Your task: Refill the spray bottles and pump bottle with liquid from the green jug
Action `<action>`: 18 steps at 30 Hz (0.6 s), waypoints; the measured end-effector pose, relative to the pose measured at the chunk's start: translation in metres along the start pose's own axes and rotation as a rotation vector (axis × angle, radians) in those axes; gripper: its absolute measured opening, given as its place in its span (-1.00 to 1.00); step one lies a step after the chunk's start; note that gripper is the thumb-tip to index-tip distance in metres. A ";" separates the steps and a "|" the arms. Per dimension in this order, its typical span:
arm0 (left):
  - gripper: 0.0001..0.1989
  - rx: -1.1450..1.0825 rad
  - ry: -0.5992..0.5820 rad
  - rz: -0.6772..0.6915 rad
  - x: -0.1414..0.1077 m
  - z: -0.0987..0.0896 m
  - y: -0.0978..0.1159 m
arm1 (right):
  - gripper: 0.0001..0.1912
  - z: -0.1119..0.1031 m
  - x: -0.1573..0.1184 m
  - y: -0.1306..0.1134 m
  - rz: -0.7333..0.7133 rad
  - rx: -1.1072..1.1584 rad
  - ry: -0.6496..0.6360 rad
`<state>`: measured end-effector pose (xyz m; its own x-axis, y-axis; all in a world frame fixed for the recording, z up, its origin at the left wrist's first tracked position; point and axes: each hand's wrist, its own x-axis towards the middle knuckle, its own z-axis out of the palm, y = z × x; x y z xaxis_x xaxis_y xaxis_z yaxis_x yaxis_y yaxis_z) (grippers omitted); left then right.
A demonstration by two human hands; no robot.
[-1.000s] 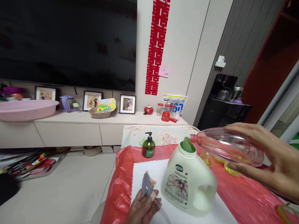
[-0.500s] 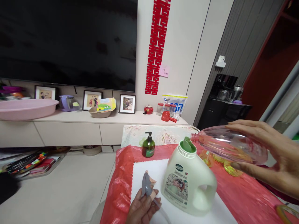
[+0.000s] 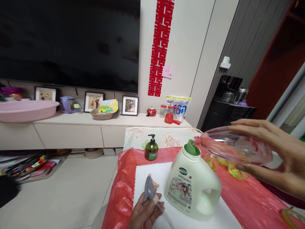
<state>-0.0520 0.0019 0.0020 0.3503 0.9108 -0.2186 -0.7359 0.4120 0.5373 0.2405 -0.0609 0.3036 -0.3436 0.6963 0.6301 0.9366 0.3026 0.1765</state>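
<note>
- I read "SilkGarden" on the jug (image 3: pixel 201 181).
- Blue "1…0", partly hidden, on the bag (image 3: pixel 179 101) at the right end of the cabinet (image 3: pixel 71 135).
- Red 囍 down the wall strip (image 3: pixel 159 47).

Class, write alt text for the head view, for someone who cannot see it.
The right hand holds a clear pink bottle on its side, neck at the spout of a pale green jug. The left hand holds a grey spray head; beyond stands a green pump bottle.
</note>
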 end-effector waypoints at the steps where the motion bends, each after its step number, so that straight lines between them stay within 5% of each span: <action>1: -0.52 -0.003 -0.001 -0.003 0.000 -0.001 0.000 | -0.34 0.000 0.001 0.000 -0.005 0.005 -0.003; 6: -0.40 -0.020 -0.014 -0.024 0.002 -0.006 -0.002 | -0.42 -0.004 0.005 -0.003 -0.002 0.035 -0.009; 18: -0.55 -0.006 -0.025 -0.009 0.002 -0.004 -0.001 | -0.42 -0.008 0.017 -0.006 -0.078 0.051 -0.068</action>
<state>-0.0528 0.0030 -0.0019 0.3716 0.9060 -0.2025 -0.7362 0.4205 0.5303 0.2294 -0.0558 0.3195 -0.4206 0.7113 0.5632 0.9029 0.3888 0.1833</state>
